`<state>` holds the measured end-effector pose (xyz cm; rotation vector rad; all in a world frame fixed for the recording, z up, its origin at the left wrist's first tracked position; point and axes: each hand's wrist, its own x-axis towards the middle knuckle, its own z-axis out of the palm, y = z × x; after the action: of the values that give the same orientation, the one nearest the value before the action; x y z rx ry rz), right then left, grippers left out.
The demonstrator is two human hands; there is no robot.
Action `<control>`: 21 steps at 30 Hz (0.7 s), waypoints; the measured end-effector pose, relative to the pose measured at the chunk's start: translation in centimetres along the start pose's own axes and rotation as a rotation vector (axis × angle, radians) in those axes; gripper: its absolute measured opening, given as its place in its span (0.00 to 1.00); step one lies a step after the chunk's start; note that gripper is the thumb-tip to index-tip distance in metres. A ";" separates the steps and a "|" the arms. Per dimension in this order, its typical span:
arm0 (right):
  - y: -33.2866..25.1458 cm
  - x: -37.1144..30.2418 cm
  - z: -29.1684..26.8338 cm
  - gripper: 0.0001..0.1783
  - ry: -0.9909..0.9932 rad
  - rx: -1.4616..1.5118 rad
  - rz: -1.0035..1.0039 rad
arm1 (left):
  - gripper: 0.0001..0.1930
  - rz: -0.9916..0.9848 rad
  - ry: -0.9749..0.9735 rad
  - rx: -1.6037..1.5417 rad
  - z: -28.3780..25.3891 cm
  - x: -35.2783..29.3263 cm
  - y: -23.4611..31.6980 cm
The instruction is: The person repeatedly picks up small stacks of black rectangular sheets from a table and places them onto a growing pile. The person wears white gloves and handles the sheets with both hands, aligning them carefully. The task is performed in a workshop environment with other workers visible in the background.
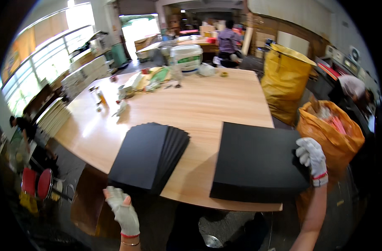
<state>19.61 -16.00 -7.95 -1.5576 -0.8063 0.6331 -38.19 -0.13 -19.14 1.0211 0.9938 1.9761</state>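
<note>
A fanned stack of black sheets (143, 154) lies at the left front of the wooden table (207, 90), its layers spread toward the right. Beside the stack's near left corner is my left hand (123, 212), in a white glove with bare fingertips; its fingers are apart and slightly bent, with nothing seen in them. To the right sits a thick, squared black stack (258, 161) with an even top; its separate layers cannot be made out. My right hand (312, 158), also white-gloved, is at its right edge, fingers loosely bent and apart, seemingly touching the side.
A white bucket (187, 58), a tape roll (224, 74) and assorted small items stand along the table's far side. A yellow sack (285, 79) and an orange sack (331, 129) flank its right edge. Red chairs (37, 183) stand at left. Several people work farther off.
</note>
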 end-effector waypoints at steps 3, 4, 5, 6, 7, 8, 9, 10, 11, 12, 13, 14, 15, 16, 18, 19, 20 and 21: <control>0.3 -1.7 -0.5 0.19 0.105 0.098 -0.119 | 0.38 0.355 -0.474 0.015 4.5 -0.8 3.3; 0.8 -2.7 -0.9 0.19 0.180 0.153 -0.160 | 0.35 0.437 -0.629 0.001 6.6 -1.0 4.4; 1.8 -3.5 -1.2 0.19 0.216 0.228 -0.216 | 0.32 0.507 -0.804 0.020 9.0 -1.2 5.6; 2.4 -4.8 -1.7 0.19 0.256 0.296 -0.273 | 0.29 0.567 -0.981 0.046 11.9 -1.7 6.5; 2.9 -6.2 -1.6 0.20 0.361 0.185 -0.312 | 0.26 0.630 -1.162 0.094 15.2 -2.5 7.3; 3.4 -7.8 -1.2 0.18 0.408 0.146 -0.312 | 0.24 0.708 -1.330 0.131 18.7 -3.4 8.2; 3.9 -8.8 -1.0 0.16 0.437 0.001 -0.408 | 0.21 0.784 -1.473 0.149 22.7 -4.6 8.9; 4.1 -10.1 -1.1 0.15 0.476 -0.174 -0.485 | 0.18 0.867 -1.615 0.111 26.8 -6.3 9.1; 2.4 -11.8 0.3 0.12 0.512 -0.316 -0.417 | 0.17 0.961 -1.696 0.073 29.9 -7.7 8.8; 2.9 -12.1 0.8 0.11 0.575 -0.391 -0.469 | 0.13 1.008 -1.752 0.092 32.4 -9.4 8.0; 2.8 -12.6 0.6 0.11 0.516 -0.661 -0.556 | 0.11 1.016 -1.880 0.225 34.5 -10.5 7.3; 2.7 -13.1 0.0 0.11 0.446 -0.940 -0.633 | 0.09 1.020 -2.001 0.358 36.0 -11.6 6.6; 3.4 -13.4 -0.3 0.10 0.459 -1.239 -0.779 | 0.09 1.071 -1.999 0.370 36.4 -12.5 6.0; 3.5 -13.4 -0.3 0.10 0.411 -1.159 -0.716 | 0.09 1.122 -1.994 0.383 36.7 -13.2 5.5; 3.4 -13.1 -0.3 0.09 0.390 -1.364 -0.751 | 0.09 1.140 -1.983 0.368 36.6 -13.8 4.4; 3.8 -12.5 -0.5 0.11 0.417 -1.294 -0.740 | 0.09 1.106 -1.973 0.332 36.5 -13.8 3.9; 3.2 -11.9 -0.3 0.08 0.457 -1.236 -0.775 | 0.09 1.065 -1.960 0.296 36.5 -13.7 3.4; 2.8 -11.1 0.0 0.06 0.491 -1.169 -0.816 | 0.10 1.042 -1.936 0.191 36.6 -13.6 3.1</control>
<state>13.23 -24.96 -11.29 -2.0006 -1.3932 -0.9657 -1.18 -1.51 -6.49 2.8349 -0.6048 0.4448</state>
